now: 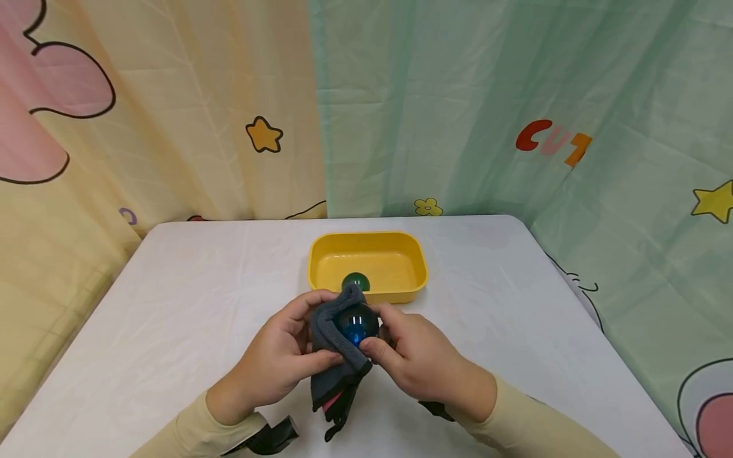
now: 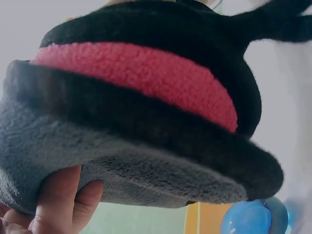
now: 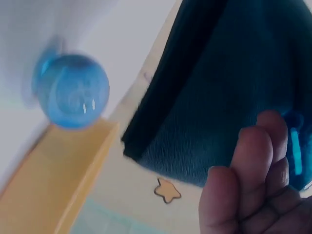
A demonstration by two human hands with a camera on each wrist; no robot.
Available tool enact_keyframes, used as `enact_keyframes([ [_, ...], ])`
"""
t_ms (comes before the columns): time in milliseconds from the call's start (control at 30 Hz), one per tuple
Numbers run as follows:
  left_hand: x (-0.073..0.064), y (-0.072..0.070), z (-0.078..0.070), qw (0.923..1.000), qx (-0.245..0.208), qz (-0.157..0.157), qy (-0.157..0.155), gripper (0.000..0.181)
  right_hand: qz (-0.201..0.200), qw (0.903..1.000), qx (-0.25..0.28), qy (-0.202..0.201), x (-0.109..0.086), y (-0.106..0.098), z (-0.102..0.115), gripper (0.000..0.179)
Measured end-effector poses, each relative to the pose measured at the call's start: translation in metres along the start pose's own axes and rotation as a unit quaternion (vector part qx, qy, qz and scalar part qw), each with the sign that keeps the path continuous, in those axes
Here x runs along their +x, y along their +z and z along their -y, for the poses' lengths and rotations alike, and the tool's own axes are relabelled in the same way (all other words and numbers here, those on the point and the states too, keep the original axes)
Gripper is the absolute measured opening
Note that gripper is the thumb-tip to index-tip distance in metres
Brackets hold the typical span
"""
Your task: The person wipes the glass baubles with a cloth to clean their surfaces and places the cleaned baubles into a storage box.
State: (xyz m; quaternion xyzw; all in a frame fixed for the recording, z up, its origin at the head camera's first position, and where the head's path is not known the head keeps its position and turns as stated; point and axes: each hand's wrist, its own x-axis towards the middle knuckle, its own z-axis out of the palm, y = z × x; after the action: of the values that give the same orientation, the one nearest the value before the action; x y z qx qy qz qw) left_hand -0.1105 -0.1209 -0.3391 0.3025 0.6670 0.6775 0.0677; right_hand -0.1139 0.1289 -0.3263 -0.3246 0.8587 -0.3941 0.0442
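Between my hands in the head view is a dark blue, glossy, see-through ball (image 1: 356,323). My right hand (image 1: 420,353) holds it at its right side, thumb on the near face. A folded grey fleecy cloth (image 1: 332,340) with black edging wraps the ball's left side, and my left hand (image 1: 286,356) grips this cloth, thumb in front. Pink lining (image 2: 146,70) and a black loop show at the cloth's lower end. In the right wrist view, my right fingers (image 3: 251,156) press against the cloth, with the ball's teal edge (image 3: 297,151) beside them.
A yellow tray (image 1: 415,286) stands just beyond my hands, with a green ball (image 1: 356,281) inside its near wall. Another blue ball (image 3: 73,91) sits on the white table (image 1: 229,267) outside the tray, hidden in the head view. Printed curtains (image 1: 378,95) hang behind.
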Motion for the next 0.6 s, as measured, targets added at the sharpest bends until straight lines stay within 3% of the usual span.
enact_keyframes([
  [67,0.0003,-0.0001,0.0015,1.0,-0.002,-0.002,0.005,0.062,-0.001,0.9997,0.023,0.001,0.0006,0.0014,0.0,0.044],
  [133,0.001,-0.0005,0.0028,0.9999,-0.007,-0.006,0.012,0.062,-0.007,0.9999,0.006,-0.01,0.0004,0.002,0.0004,0.054],
  [267,0.0021,-0.0023,0.0041,0.999,-0.033,-0.013,0.027,0.062,-0.018,0.996,-0.073,-0.047,-0.0001,0.0003,0.002,0.077],
  [433,0.0024,-0.0045,0.0037,0.9983,-0.049,-0.005,0.033,0.06,-0.032,0.9819,-0.161,-0.093,0.0005,-0.0033,0.0022,0.073],
  [500,0.0024,-0.0045,0.0039,0.9983,-0.05,0.0,0.029,0.06,-0.035,0.9804,-0.167,-0.098,0.0011,-0.004,0.0013,0.071],
  [600,0.0027,-0.0042,0.0042,0.9988,-0.041,0.002,0.028,0.06,-0.021,0.9915,-0.11,-0.065,0.0022,-0.0048,-0.0007,0.066],
])
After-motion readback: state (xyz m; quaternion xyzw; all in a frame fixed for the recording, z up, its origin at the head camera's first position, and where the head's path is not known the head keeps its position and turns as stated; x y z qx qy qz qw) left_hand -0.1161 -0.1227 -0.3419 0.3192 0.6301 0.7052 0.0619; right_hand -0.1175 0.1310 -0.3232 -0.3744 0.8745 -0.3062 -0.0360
